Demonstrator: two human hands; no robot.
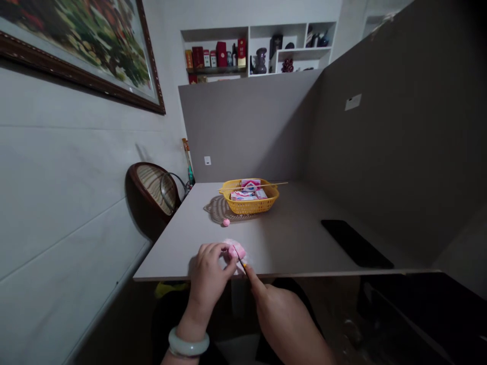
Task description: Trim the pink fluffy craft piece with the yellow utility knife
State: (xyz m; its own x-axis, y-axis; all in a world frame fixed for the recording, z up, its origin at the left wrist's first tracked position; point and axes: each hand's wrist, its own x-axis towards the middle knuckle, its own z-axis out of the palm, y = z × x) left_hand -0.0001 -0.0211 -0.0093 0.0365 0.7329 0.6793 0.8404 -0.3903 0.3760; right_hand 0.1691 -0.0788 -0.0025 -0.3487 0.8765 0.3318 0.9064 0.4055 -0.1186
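Hands together, near table edge (304,274): left hand (207,274) pinches pink lump (233,251), right hand (283,324) holds thin tool (239,256) against it; yellow basket (251,205) far.

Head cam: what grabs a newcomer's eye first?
The lump of pink clay at the near edge of the grey table stands out, held by the left hand, which wears a pale jade bangle, with a thin yellow-tipped tool pinched by the right hand against it. Farther back sits a bright yellow plastic basket, a wooden skewer lying across it. A large framed painting dominates the upper left wall.
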